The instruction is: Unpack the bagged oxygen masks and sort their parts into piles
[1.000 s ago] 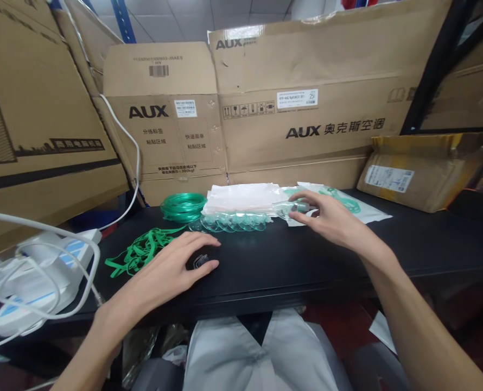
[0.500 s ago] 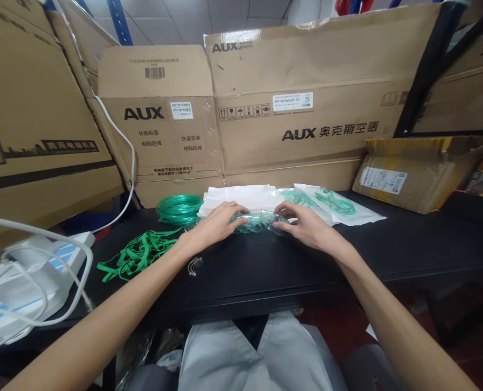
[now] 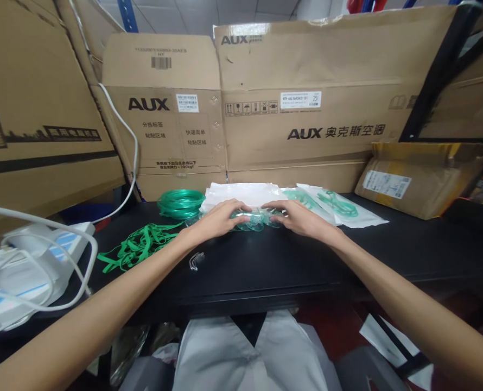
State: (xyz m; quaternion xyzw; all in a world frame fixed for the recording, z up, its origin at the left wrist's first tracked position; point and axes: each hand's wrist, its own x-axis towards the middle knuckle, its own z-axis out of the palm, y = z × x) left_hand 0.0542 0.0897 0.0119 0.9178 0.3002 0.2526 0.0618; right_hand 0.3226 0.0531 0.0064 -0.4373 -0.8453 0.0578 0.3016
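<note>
A row of clear greenish plastic masks [image 3: 253,219] lies on the black table in front of me, partly covered by my fingers. My left hand [image 3: 228,217] is curled over the left part of the row, thumb and fingers gripping it. At the right end my right hand [image 3: 294,216] grips a mask between thumb and fingers. Just behind my hands is a stack of white bags [image 3: 241,194]. Left of the masks sits a coil of green tubing [image 3: 180,203], with a tangle of green elastic straps [image 3: 141,247] nearer me. A few small metal strips [image 3: 195,261] lie near my left forearm.
Flat white packs with green tubing [image 3: 339,205] lie at the back right, beside a taped cardboard box [image 3: 418,182]. Large cardboard sheets [image 3: 298,70] wall off the back. A white device with cables [image 3: 33,271] is at the left. The table's front edge [image 3: 241,307] is close to my lap.
My right hand has shifted slightly left, bringing the mask it grips closer to the others. My left hand stays almost in place. The camera view has moved a little.
</note>
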